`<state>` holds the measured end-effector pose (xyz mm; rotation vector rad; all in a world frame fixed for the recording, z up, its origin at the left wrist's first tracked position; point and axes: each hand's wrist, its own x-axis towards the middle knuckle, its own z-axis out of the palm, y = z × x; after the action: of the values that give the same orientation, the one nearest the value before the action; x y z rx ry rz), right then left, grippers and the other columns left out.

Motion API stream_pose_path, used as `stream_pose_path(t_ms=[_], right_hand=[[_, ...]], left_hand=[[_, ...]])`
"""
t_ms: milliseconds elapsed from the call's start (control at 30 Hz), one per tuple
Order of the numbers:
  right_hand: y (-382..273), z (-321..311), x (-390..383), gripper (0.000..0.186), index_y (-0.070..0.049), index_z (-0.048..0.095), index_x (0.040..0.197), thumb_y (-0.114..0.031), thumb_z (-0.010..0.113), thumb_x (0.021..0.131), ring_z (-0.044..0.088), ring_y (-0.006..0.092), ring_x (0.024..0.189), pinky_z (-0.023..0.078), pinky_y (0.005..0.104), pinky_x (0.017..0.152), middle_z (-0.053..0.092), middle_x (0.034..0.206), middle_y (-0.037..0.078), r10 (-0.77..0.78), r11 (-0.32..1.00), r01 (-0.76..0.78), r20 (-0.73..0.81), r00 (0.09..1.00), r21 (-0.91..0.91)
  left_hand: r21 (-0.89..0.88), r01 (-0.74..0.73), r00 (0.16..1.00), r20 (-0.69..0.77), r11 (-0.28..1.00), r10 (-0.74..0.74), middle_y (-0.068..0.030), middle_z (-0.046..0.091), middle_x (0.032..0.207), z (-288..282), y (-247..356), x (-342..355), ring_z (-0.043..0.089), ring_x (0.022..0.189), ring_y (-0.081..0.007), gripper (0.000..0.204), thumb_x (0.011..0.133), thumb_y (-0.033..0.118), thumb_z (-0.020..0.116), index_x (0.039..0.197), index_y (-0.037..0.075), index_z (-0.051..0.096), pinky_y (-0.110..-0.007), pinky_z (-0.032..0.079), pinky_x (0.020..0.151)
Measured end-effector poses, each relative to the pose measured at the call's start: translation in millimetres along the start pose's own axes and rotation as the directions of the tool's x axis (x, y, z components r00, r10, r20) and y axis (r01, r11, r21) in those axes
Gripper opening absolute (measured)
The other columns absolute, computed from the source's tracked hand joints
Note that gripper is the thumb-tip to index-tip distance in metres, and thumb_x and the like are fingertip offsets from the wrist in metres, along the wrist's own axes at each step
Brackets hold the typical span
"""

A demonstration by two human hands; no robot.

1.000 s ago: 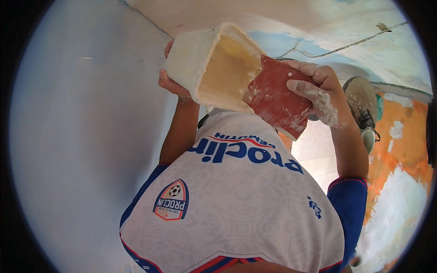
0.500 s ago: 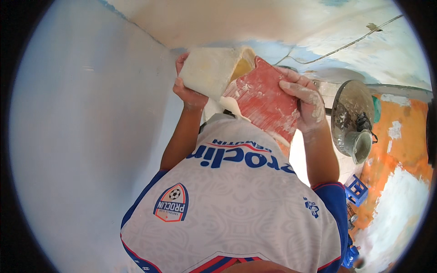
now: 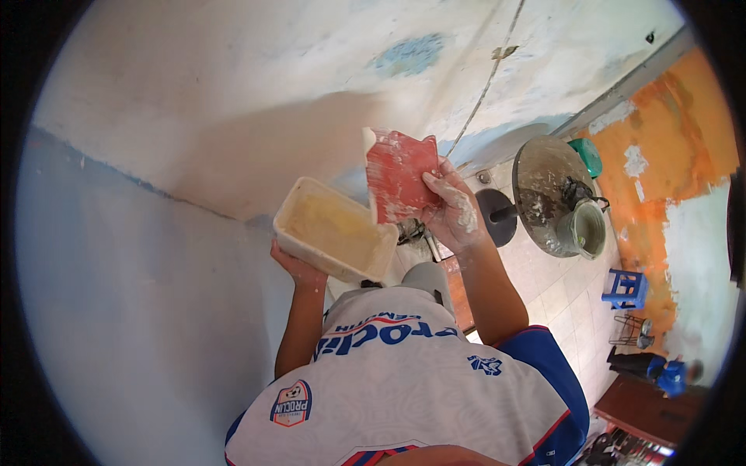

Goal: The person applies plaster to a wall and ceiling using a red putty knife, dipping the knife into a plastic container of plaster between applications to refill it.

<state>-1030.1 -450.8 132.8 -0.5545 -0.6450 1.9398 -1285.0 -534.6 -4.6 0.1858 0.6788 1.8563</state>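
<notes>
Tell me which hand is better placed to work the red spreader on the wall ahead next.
The right hand, most likely: its fingers grip the red spreader, which has white paste along its left edge. The left hand is occupied holding the cream tub.

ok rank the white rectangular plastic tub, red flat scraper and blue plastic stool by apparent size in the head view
1. White tub
2. Red scraper, close second
3. Blue stool, farther off, true size unsure

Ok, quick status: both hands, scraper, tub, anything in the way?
Left hand holding pale tub, opening facing camera. Right hand gripping red scraper, pale paste along left edge. Nothing seen blocking either hand.
</notes>
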Motion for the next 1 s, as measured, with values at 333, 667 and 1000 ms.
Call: stream_pose_path(t_ms=[333, 667, 1000], right_hand=[[6, 10, 68, 0.033, 0.003, 0.059, 0.133, -0.005, 0.063, 0.101, 0.069, 0.0187, 0.106, 0.057, 0.0351, 0.095, 0.07, 0.122, 0.011, -0.408, 0.901, 0.398, -0.03, 0.912, -0.173], [27, 10, 163, 0.046, 0.006, 0.047, 0.15, 0.0, 0.046, 0.105, 0.042, 0.033, 0.148, 0.038, 0.0405, 0.12, 0.047, 0.157, 0.021, -0.952, -0.058, 0.419, 0.176, 0.25, -0.906], [63, -2, 160, 0.056, 0.005, 0.045, 0.152, 0.007, 0.051, 0.096, 0.058, 0.0397, 0.134, 0.05, 0.039, 0.106, 0.055, 0.149, 0.027, -0.964, -0.078, 0.385, 0.168, 0.206, -0.92]], left_hand=[[-0.045, -0.031, 0.999, 0.035, 0.999, 0.033, -0.0094, 0.052, 0.152, -14, 35, -14, 0.053, 0.137, -0.0337, 0.071, 0.099, 0.06, 0.034, 0.153, 0.015, 0.046, -0.053, 0.048, 0.11], [-0.035, -0.1, 0.992, -0.081, 0.994, 0.097, -0.0089, 0.053, 0.151, -41, 71, -42, 0.055, 0.134, -0.0339, 0.068, 0.1, 0.057, 0.035, 0.151, 0.014, 0.048, -0.053, 0.047, 0.111], [-0.035, -0.102, 0.992, -0.077, 0.994, 0.099, -0.0093, 0.053, 0.151, -48, 66, -42, 0.053, 0.135, -0.034, 0.073, 0.098, 0.064, 0.04, 0.151, 0.015, 0.049, -0.053, 0.046, 0.111]])
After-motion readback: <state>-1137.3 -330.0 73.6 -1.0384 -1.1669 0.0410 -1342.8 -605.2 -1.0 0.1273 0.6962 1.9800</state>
